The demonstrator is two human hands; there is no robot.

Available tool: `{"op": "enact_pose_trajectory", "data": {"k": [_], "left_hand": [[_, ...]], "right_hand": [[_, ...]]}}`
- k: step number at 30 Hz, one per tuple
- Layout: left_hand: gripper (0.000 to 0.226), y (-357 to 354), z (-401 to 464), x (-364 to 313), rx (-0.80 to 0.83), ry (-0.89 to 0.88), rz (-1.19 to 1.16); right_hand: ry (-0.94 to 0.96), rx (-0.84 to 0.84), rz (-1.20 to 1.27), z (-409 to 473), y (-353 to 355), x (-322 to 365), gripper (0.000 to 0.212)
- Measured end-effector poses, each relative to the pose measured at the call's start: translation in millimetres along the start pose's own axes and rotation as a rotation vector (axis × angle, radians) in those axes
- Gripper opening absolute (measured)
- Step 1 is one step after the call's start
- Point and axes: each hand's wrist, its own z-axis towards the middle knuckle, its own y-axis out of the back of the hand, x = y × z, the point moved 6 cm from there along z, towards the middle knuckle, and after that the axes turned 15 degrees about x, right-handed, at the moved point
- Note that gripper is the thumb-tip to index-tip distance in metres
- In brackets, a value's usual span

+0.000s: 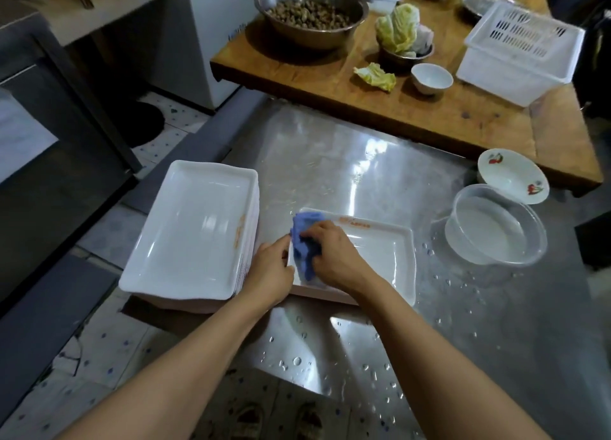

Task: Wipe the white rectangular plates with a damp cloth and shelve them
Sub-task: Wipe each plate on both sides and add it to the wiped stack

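Wiping step under way. One plate (380, 254) lies flat on the steel bench (330, 162), near its front edge. Right hand (334, 254) is curled round a blue cloth (305, 241) and presses it onto the plate's left part. Left hand (269, 267) grips the plate's left rim, fingers bent over the edge, steadying it.

Progress: a stack (195, 228) of the same plates sits just left of the plate, overhanging the bench's left edge. Cannot tell whether the stack is wiped or waiting. No shelf identified in view; shelving looks not yet begun for this plate. Judgement: early to middle of the task, with the wiping of this plate unfinished and the right half untouched by the cloth at this moment.

Surroundings: a clear tub (496, 228) holding water stands right of the plate, a flowered bowl (512, 175) behind it. Water drops scattered over the bench. Behind, a wooden table (429, 115) carries a steel bowl (310, 10), cabbage (398, 26), a small bowl (431, 77) and a white basket (522, 49).

Obstacles: the wet bench may let the plate slide; the overhanging stack could tip if nudged.
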Motion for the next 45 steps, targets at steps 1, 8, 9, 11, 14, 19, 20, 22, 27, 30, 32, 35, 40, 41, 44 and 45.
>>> {"op": "enact_pose_trajectory", "data": {"k": [1, 8, 9, 11, 14, 19, 20, 22, 27, 30, 32, 35, 40, 41, 44, 45], "left_hand": [[0.038, 0.5, -0.5, -0.7, 0.008, -0.002, -0.035], [0.014, -1.3, -0.1, 1.0, 0.079, 0.082, -0.311], [0.015, -2.1, 0.4, 0.5, 0.075, 0.084, -0.307], [0.019, -2.8, 0.9, -2.1, 0.051, 0.085, -0.272], [0.021, -3.4, 1.5, -4.6, 0.006, 0.100, -0.146], [0.042, -5.7, 4.5, -4.9, -0.023, 0.120, 0.106], [0.044, -6.6, 4.4, -6.5, -0.020, 0.128, 0.133], [0.046, -6.8, 4.0, -5.7, -0.016, 0.143, 0.174], [0.046, -8.0, 4.3, -4.2, -0.013, 0.142, 0.202], [0.050, -5.9, 3.8, -3.3, -0.016, 0.144, 0.161], [0.053, -4.0, 3.0, -1.8, -0.019, 0.143, 0.087], [0.051, -3.7, 2.1, 1.0, -0.021, 0.147, 0.000], [0.055, -4.1, 3.1, -1.3, -0.034, 0.132, -0.006], [0.055, -5.0, 3.9, -1.1, -0.030, 0.129, -0.007], [0.058, -6.9, 4.6, 0.2, -0.018, 0.119, -0.008], [0.059, -7.6, 5.4, 1.3, -0.012, 0.119, -0.007]], "right_hand": [[0.002, 0.047, -0.007, -6.4, -3.3, 0.3, 0.031], [-0.022, 0.143, -0.212, -40.0, -26.4, -0.2, 0.033], [-0.024, 0.137, -0.257, -42.1, -28.2, -0.4, 0.034], [0.011, 0.088, -0.268, -47.2, -29.1, 1.9, 0.033], [0.044, 0.031, -0.228, -55.6, -29.7, 4.0, 0.031], [-0.083, -0.017, -0.366, -77.2, -21.3, -14.9, 0.034], [-0.133, -0.023, -0.388, -84.8, -17.3, -23.5, 0.035], [-0.215, -0.051, -0.404, -99.7, -8.5, -39.7, 0.033], [-0.366, -0.059, -0.511, -123.5, 7.6, -66.1, 0.032], [-0.370, -0.066, -0.527, -119.8, 12.7, -61.7, 0.022], [-0.345, -0.192, -0.346, -120.5, 23.1, -58.9, 0.015], [-0.242, -0.417, -0.114, -118.0, 33.3, -49.2, 0.015], [-0.169, -0.206, -0.121, -77.6, 3.5, -37.1, 0.030], [-0.142, -0.140, -0.138, -70.4, -5.6, -34.0, 0.034], [-0.102, -0.109, -0.193, -61.7, -21.3, -28.6, 0.043], [-0.098, -0.132, -0.201, -63.7, -21.4, -29.6, 0.041]]}}
